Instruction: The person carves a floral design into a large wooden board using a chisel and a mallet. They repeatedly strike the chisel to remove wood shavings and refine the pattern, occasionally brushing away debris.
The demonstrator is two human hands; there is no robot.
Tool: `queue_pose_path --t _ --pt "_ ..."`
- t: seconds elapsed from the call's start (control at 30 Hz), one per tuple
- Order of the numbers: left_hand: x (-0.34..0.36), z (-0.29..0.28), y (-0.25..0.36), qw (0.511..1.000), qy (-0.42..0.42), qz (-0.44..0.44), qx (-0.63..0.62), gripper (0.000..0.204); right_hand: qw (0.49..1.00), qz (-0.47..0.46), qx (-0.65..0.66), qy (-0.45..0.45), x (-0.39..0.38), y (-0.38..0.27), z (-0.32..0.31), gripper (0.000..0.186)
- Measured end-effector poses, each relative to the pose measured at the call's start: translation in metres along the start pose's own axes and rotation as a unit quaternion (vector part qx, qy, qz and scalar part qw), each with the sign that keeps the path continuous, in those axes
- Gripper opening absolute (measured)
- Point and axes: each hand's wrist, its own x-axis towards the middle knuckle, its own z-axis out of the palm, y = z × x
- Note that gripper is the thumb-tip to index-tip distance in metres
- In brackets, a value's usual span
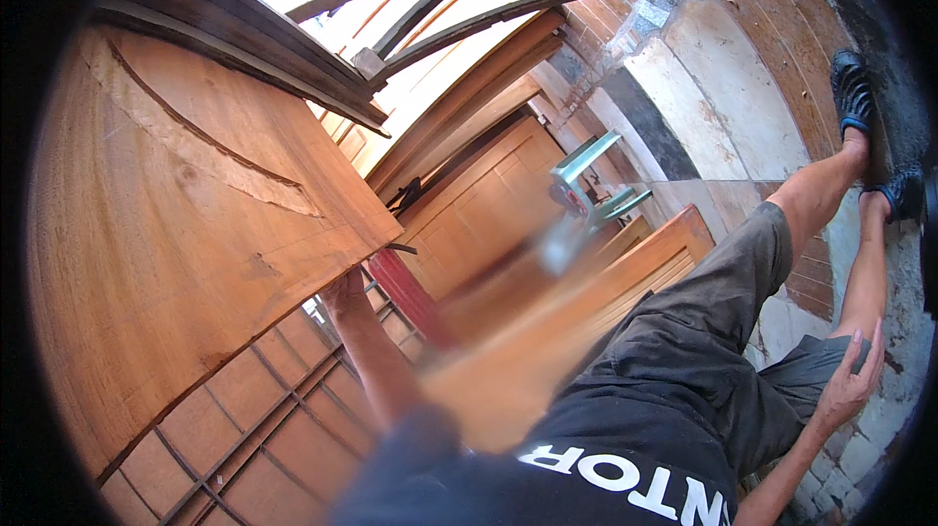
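A large wooden board fills the left side, with a curved, rough carved groove across its upper part. My left hand grips the board's lower right edge from below, its fingertips mostly hidden behind the wood. My right hand rests against the grey shorts by my leg, its fingers stretched out and holding nothing. My legs, in dark rubber shoes, extend toward the upper right.
Dark curved timbers lie above the board. Wooden door panels stand behind, with another panel beside my legs. A green plastic object is near the stone-patched floor. Terracotta tiles show under metal bars at lower left.
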Motion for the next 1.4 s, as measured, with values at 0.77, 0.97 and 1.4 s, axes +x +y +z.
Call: queue_pose_path --t 0.77,0.97,1.4 --pt "0.014 0.086 0.022 0.978 -0.203 0.036 -0.035 0.044 0.993 0.076 0.083 0.040 -0.033 0.016 0.003 0.052" --pt "0.019 0.070 0.010 0.965 -0.220 0.010 -0.141 0.044 0.994 0.022 0.077 0.073 -0.053 0.002 -0.072 0.050" --pt "0.026 0.094 -0.015 0.974 -0.135 0.087 -0.159 0.046 0.995 0.042 0.075 0.059 -0.081 -0.002 -0.191 0.051"
